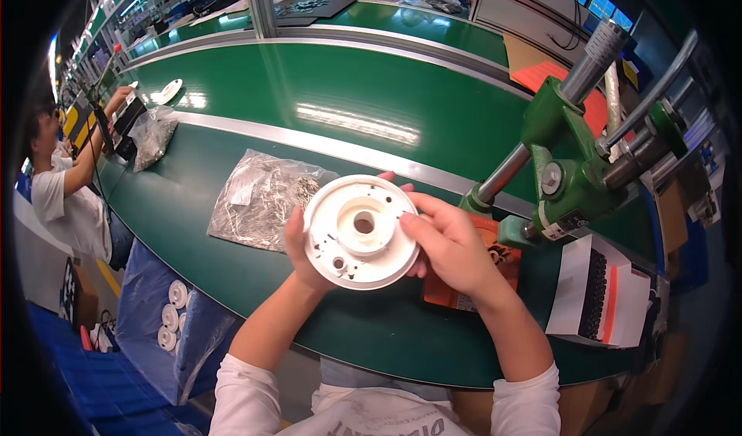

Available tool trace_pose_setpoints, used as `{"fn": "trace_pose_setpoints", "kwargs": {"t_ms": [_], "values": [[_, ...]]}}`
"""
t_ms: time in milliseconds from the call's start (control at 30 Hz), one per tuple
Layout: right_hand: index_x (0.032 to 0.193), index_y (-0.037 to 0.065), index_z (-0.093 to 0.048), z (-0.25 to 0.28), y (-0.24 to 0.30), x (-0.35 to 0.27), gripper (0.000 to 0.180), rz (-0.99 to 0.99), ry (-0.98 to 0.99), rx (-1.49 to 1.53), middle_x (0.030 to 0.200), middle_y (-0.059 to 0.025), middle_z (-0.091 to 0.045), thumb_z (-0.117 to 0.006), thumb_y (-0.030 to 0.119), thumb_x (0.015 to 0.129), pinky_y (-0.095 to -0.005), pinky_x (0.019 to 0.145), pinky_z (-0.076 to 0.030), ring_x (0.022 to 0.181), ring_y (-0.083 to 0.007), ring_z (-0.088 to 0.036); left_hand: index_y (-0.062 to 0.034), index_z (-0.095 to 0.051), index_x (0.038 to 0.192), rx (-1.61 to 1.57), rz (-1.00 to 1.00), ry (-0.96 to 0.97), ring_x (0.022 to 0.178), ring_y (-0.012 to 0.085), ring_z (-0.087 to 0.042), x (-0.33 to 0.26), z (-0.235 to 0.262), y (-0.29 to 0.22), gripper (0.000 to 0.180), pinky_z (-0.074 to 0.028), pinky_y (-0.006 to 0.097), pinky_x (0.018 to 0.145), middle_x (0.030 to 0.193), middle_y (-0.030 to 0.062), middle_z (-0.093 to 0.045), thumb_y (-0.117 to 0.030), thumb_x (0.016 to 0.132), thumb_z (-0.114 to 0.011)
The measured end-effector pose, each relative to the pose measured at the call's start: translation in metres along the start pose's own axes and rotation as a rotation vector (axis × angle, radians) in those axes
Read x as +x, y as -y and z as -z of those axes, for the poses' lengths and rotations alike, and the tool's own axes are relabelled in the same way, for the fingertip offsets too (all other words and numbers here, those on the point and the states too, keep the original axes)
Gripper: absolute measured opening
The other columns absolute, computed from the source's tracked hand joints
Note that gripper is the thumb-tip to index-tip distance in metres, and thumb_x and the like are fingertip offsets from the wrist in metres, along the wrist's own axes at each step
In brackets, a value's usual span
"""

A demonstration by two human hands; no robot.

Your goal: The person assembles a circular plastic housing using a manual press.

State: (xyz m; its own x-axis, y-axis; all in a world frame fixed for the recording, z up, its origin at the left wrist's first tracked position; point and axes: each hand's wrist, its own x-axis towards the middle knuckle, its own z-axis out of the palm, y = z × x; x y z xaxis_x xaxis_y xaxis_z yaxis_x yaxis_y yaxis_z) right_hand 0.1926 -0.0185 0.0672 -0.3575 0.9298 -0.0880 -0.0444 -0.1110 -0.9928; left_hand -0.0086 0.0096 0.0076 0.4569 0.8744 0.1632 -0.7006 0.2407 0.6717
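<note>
A round white plastic housing (325, 239) with a raised hub and a hole in its middle is held up in front of me. My left hand (300, 244) grips its left rim, partly hidden behind it. On the right side my right hand (452, 243) holds the rim, with the thumb on its face and other fingers behind. Behind the housing, a clear plastic bag (259, 200) of small metal pins lies on the green bench. An orange tray (464, 301) with small dark parts sits just past my right hand, partly covered by it.
A green arbor press (568, 154) stands at the right. Near it is a white box (576, 293) with black parts in a row. Bottom left, a blue-lined bin (143, 281) holds several white round parts. A co-worker (66, 181) sits at the far left beside another bag (154, 138).
</note>
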Motion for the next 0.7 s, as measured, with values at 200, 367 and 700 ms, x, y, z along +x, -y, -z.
{"fn": "trace_pose_setpoints", "kwargs": {"t_ms": [200,367,700], "values": [[0.124,0.001,-0.058,-0.008,-0.002,0.007,0.034,0.014,-0.091,0.003,0.079,-0.0075,-0.07,-0.054,0.032,0.112,-0.0261,0.06,-0.053,0.065,-0.0123,-0.068,0.0019,-0.029,0.163,-0.17,-0.124,0.065,0.148,0.0539,-0.04,0.003,-0.002,0.0,0.121,-0.041,0.062,0.119,0.164,0.0365,-0.032,-0.088,0.084,-0.041],[0.103,0.001,-0.067,0.007,-0.014,0.003,0.014,0.4,-0.253,-1.013,0.091,-0.0132,-0.073,-0.065,0.014,0.099,-0.0382,0.074,-0.059,0.079,-0.0268,-0.073,0.0015,-0.035,0.159,-0.321,-0.111,-0.064,0.144,0.0542,-0.046,0.005,0.008,-0.004,0.112,-0.043,0.062,0.118,0.158,0.0349,-0.041,-0.082,0.086,-0.043],[0.074,0.007,-0.076,-0.009,-0.022,0.024,0.008,0.384,0.531,-1.79,0.084,-0.007,-0.074,-0.07,0.006,0.079,-0.0375,0.085,-0.059,0.09,-0.0253,-0.072,0.0023,-0.031,0.161,-0.389,-0.186,-0.029,0.146,0.0553,-0.042,0.006,0.016,-0.008,0.114,-0.047,0.061,0.114,0.16,0.0388,-0.035,-0.084,0.088,-0.042]]}}
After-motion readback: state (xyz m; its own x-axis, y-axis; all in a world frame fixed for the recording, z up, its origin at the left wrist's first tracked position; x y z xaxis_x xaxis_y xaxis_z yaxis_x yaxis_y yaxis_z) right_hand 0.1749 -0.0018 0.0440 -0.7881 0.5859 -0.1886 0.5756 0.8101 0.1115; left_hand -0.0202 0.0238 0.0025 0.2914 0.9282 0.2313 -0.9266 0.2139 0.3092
